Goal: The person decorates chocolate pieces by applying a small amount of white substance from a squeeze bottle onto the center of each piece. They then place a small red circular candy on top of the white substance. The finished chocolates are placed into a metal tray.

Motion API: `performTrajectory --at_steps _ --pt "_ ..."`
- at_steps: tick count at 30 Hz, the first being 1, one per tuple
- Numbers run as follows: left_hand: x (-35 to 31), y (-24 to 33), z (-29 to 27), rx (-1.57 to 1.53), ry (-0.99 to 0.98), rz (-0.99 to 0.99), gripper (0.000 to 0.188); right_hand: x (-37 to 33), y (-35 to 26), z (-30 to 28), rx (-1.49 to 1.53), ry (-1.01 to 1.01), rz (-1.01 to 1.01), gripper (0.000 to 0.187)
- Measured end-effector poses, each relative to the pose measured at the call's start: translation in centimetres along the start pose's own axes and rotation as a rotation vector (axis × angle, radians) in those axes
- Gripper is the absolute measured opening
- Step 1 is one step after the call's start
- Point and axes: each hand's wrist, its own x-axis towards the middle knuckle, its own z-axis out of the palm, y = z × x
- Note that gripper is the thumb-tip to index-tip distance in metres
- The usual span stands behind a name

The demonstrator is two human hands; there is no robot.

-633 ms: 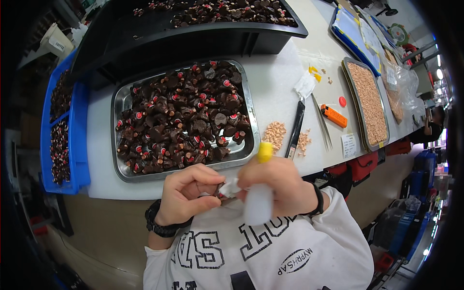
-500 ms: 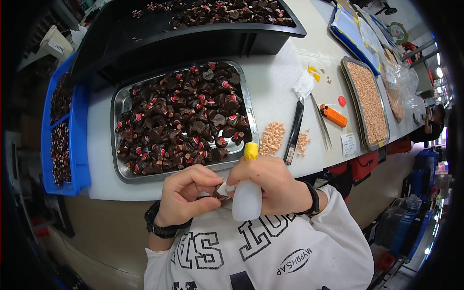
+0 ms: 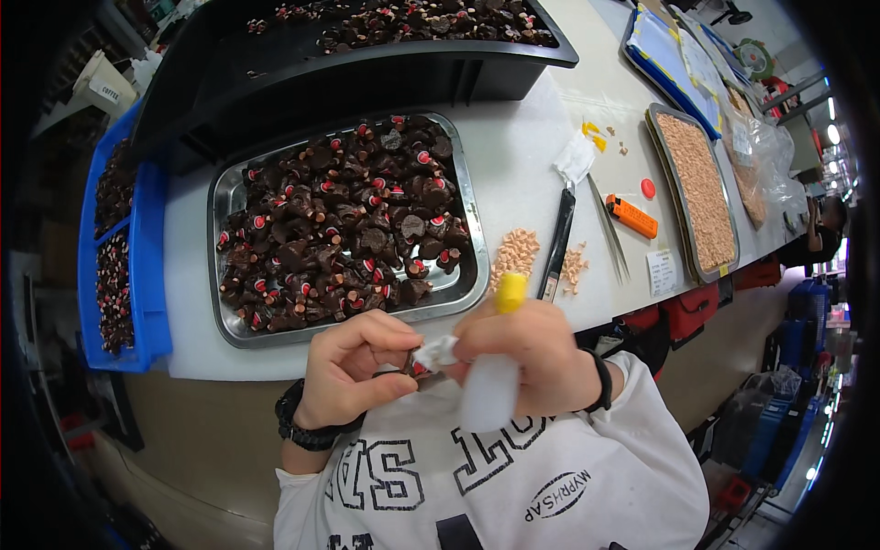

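Note:
My left hand [image 3: 353, 371] pinches a small dark part with a red tip [image 3: 410, 365] close to my chest. My right hand [image 3: 532, 357] grips a white squeeze bottle with a yellow cap [image 3: 492, 380], cap pointing up, and also presses a bit of white tissue [image 3: 436, 351] against the dark part. Both hands meet at the near table edge, just in front of a metal tray [image 3: 463, 215] heaped with many of the same dark, red-tipped parts.
A black knife-like tool [image 3: 557, 243], thin tweezers [image 3: 609, 240], an orange lighter [image 3: 632, 216] and piles of tan pellets [image 3: 515, 252] lie right of the tray. A second tray of tan pellets [image 3: 698, 188] stands further right. Black bin [image 3: 367, 64] behind, blue bins [image 3: 147, 275] left.
The bottle in my right hand has shifted a little left and tilted, its yellow cap now lower and nearer the tray edge. My left hand keeps its pinch.

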Motion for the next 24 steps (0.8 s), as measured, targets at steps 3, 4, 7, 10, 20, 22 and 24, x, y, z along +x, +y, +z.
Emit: performTrajectory --at_steps 3,4,7,10,20,22,24 --pt "0.0 0.2 0.1 0.014 -0.006 0.001 0.035 -0.1 0.4 1.1 0.005 -0.078 0.054 0.027" --pt "-0.1 0.1 0.0 0.040 -0.008 0.017 0.034 -0.1 0.3 1.0 -0.022 -0.087 0.052 0.028" --pt "0.0 0.1 0.1 0.055 -0.013 0.013 0.034 0.0 0.1 0.9 -0.071 -0.079 0.039 0.028" --pt "0.0 0.0 -0.3 0.066 -0.034 0.022 0.035 0.0 -0.3 0.5 -0.162 -0.058 0.017 0.028" --pt "-0.4 0.1 -0.6 -0.086 -0.027 0.029 0.036 -3.9 -0.7 -10.3 -0.783 0.494 0.452 0.027" --pt "-0.5 0.0 -0.6 -0.061 -0.017 0.015 0.036 -5.4 0.4 -11.5 -0.805 0.446 0.587 0.026" --pt "-0.6 0.0 -0.7 -0.037 -0.007 0.000 0.035 -6.6 1.8 -11.7 -0.787 0.425 0.570 0.026"
